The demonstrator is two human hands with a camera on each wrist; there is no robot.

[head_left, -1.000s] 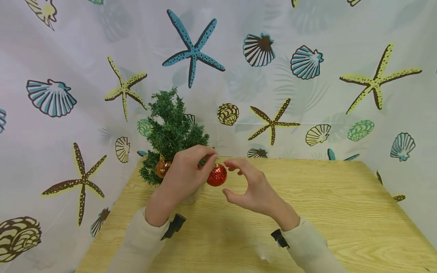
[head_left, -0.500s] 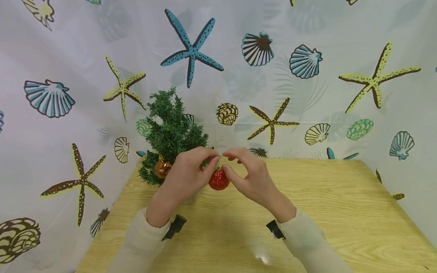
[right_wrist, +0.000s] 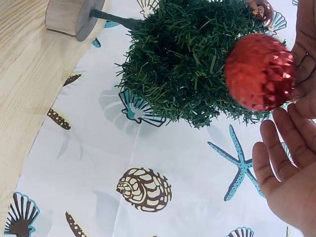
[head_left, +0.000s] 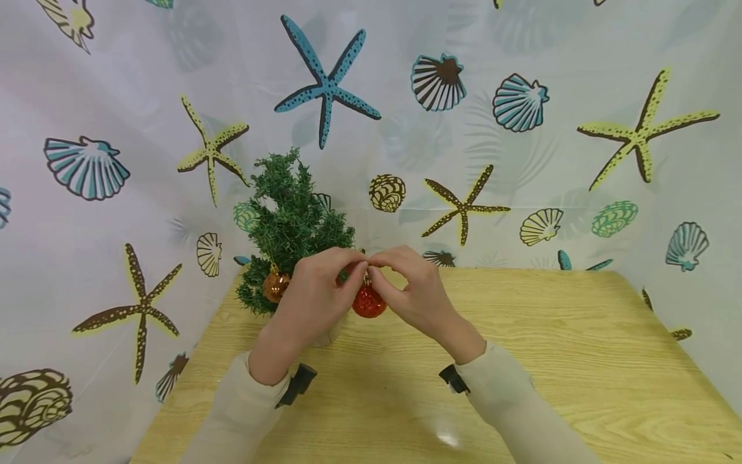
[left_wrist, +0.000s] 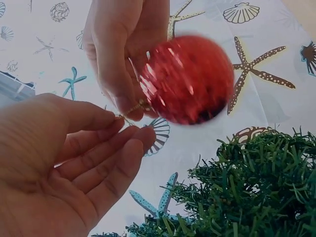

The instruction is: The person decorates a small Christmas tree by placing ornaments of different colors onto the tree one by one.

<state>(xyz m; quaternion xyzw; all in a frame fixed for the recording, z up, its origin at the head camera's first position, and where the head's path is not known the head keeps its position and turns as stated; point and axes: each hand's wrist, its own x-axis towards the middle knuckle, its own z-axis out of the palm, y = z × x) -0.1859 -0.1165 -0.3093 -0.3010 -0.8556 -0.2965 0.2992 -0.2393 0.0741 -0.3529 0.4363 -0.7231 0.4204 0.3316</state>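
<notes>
A shiny red Christmas bauble (head_left: 369, 304) hangs below my fingertips, in front of a small artificial Christmas tree (head_left: 290, 212). Its thin gold cord (left_wrist: 132, 109) shows in the left wrist view. My left hand (head_left: 317, 289) pinches the end of this cord between thumb and forefinger, the other fingers loosely bent. From the other side, my right hand (head_left: 418, 295) pinches the cord close above the bauble's cap, and the fingertips of both hands meet there. An orange-brown bauble (head_left: 275, 286) hangs on the tree's lower left, partly behind my left hand.
The tree's wooden base (right_wrist: 66, 17) stands on the light wood table (head_left: 522, 361), mostly hidden behind my left hand in the head view. A white curtain (head_left: 406, 148) printed with starfish and shells surrounds the table's back and sides.
My right hand has come in from the right, its open thumb and fingers closing to a pinch at the cord. The left hand keeps its hold; the red bauble has swayed only slightly.
</notes>
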